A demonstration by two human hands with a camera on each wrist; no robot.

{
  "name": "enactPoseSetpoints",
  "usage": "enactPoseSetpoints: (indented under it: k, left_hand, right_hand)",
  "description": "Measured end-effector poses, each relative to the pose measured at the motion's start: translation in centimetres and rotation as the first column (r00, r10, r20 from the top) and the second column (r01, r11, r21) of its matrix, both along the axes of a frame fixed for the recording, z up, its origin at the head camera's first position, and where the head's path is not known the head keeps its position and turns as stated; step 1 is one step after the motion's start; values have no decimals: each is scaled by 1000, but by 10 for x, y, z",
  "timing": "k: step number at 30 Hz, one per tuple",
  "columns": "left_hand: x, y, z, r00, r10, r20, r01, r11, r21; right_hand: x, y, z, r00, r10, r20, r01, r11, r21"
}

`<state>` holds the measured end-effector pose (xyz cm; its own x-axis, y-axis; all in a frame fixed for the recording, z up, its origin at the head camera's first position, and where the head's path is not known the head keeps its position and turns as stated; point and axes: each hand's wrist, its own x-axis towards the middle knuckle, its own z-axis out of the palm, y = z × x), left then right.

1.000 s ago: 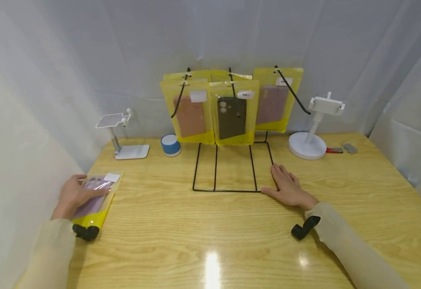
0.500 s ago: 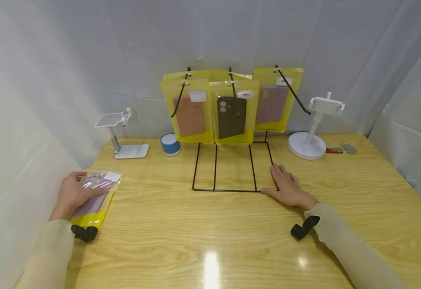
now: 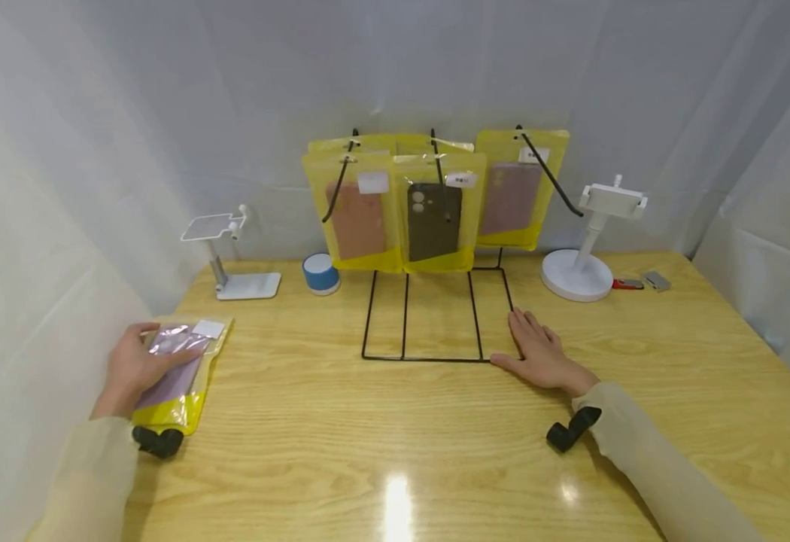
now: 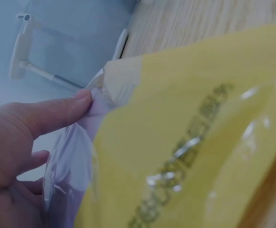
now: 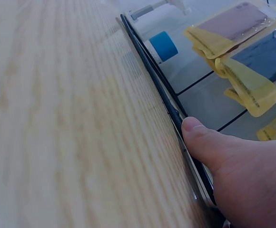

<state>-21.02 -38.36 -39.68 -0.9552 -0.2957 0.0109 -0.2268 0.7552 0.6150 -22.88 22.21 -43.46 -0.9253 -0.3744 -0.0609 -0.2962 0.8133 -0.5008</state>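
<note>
Two bare hands are seen at a wooden table (image 3: 436,421). A yellow packet (image 3: 180,374) with a purple phone case inside is gripped by the left hand (image 3: 134,369) near the table's left edge; in the left wrist view the thumb (image 4: 47,114) is pressed on the clear front of the packet (image 4: 185,142), with other fingers curled under it, though how far the packet is lifted off the wood cannot be judged. The right hand (image 3: 540,357) is laid flat on the table, fingers straight and close together, its thumb (image 5: 209,142) touching the front right corner of the black wire stand (image 3: 436,316). Three more yellow packets (image 3: 429,199) are hung on the stand's hooks, holding an orange, a dark and a purple case. A white phone holder (image 3: 229,248) and a blue cylinder (image 3: 320,272) are placed left of the stand; a second white holder with a round base (image 3: 587,248) is set to its right, with a small red item (image 3: 628,284) and a silver one (image 3: 657,281) just beside that base.
</note>
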Motion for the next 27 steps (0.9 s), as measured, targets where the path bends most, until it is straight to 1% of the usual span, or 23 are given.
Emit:
enactPoseSetpoints:
  k: [6, 13, 17, 20, 22, 24, 25, 26, 27]
  left_hand:
    - [0, 2, 2, 999, -25, -46, 25, 1000, -3]
    - [2, 1, 1, 999, -29, -41, 29, 1000, 6]
    - [1, 1, 0, 999, -39, -35, 40, 999, 8]
    - [1, 0, 0, 998, -54, -25, 54, 998, 9]
    - [1, 0, 0, 998, -63, -18, 63, 998, 11]
    - [1, -1, 0, 997, -72, -13, 72, 997, 13]
    - [2, -1, 0, 997, -74, -11, 75, 997, 13]
    - [2, -1, 0, 997, -77, -10, 77, 997, 14]
    - [2, 0, 0, 997, -80, -10, 80, 997, 17]
  right_hand:
    - [1, 0, -1, 1000, -6, 3, 6, 1000, 0]
    - [0, 1, -3, 1000, -1, 4, 1, 1000, -13]
    - [-2, 4, -1, 1000, -3, 19, 4, 998, -55]
    - [-4, 7, 6, 1000, -9, 24, 11, 994, -110]
    - [-5, 9, 15, 1000, -17, -7, 16, 989, -148]
    - [-7, 11, 29, 996, -21, -88, 1, 974, -228]
    - [-8, 12, 38, 989, -32, -143, -8, 963, -271]
    - [-8, 13, 46, 976, -47, -211, -21, 950, -313]
    - [-9, 13, 55, 957, -67, -281, -38, 934, -355]
